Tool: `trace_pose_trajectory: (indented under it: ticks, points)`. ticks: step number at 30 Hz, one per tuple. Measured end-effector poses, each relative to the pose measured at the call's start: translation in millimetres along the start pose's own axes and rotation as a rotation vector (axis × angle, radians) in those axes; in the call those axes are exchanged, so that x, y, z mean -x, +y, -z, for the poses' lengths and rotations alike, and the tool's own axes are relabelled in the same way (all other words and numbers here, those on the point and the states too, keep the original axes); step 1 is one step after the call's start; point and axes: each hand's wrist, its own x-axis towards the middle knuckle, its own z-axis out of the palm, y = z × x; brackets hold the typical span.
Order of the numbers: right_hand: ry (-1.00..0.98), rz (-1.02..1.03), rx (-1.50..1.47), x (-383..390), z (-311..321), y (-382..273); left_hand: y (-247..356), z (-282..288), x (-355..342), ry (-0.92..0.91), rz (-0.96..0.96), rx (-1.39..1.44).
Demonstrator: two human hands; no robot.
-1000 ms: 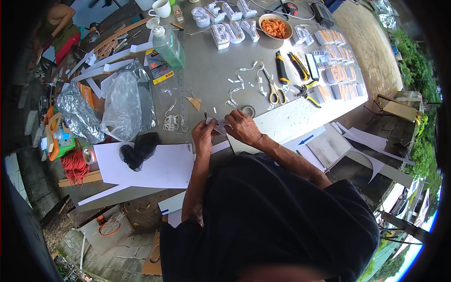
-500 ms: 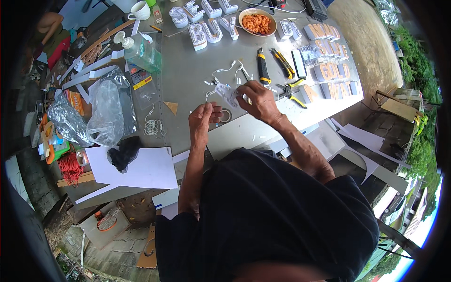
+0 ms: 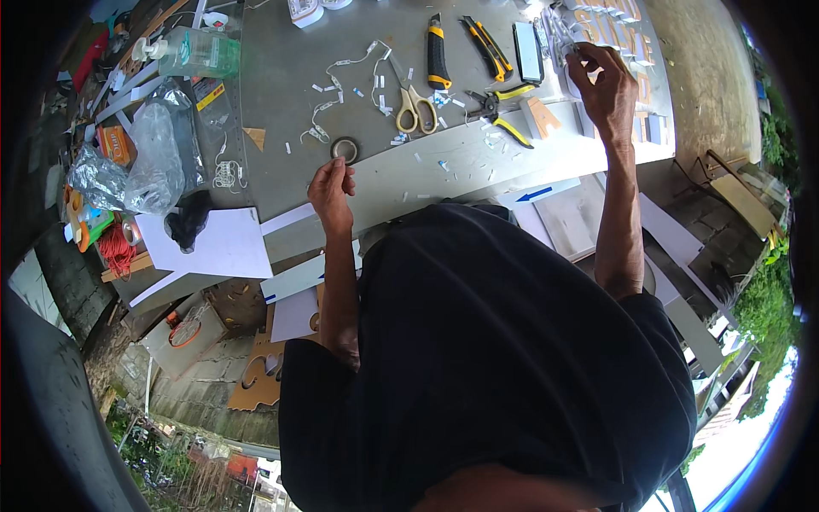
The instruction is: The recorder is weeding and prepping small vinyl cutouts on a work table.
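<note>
Head view, looking down over a person in a black shirt at a grey bench [image 3: 281, 94] that fills the upper half of the frame. Left hand [image 3: 331, 188], just left of centre, has its fingers drawn together, fingertips close to a small dark roll of tape [image 3: 345, 150] lying flat on the bench; whether they touch the roll cannot be told. Right hand [image 3: 607, 85], at upper right, is raised with fingers curled around a small pale piece [image 3: 570, 53], pinched at the fingertips above a group of cut-out letters [image 3: 614, 17] along the top right edge. Between the two hands, in the upper centre, lie yellow-handled scissors [image 3: 413, 104], a yellow-and-black utility knife [image 3: 437, 53], a second knife [image 3: 488, 47] and yellow-handled pliers [image 3: 495, 115], well apart from the left hand. Small white scraps [image 3: 341, 72] are scattered around the scissors. At upper left stand a clear plastic bottle [image 3: 198, 53] and crumpled clear plastic bags [image 3: 158, 162]. White sheets [image 3: 223, 243] lie at the bench's near edge, left of the left forearm, with a black object [image 3: 188, 220] resting on them.
</note>
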Motion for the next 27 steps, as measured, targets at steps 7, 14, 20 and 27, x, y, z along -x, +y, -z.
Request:
trace_pose_trajectory:
  ticks: [7, 14, 20, 27]
  points:
    - [-0.244, -0.091, 0.036, 114, -45, 74, -33, -18, 29, 0.016, 0.040, -0.047]
    - [-0.262, -0.256, -0.043, 139, -65, 84, -39, -9, 22, -0.058, 0.062, -0.139]
    - [-0.262, -0.304, -0.050, 148, -67, 92, -40, -4, 18, -0.150, 0.090, -0.148]
    - [-0.447, -0.394, -0.119, 151, -69, 95, -43, 0, 20, -0.205, 0.029, -0.126]
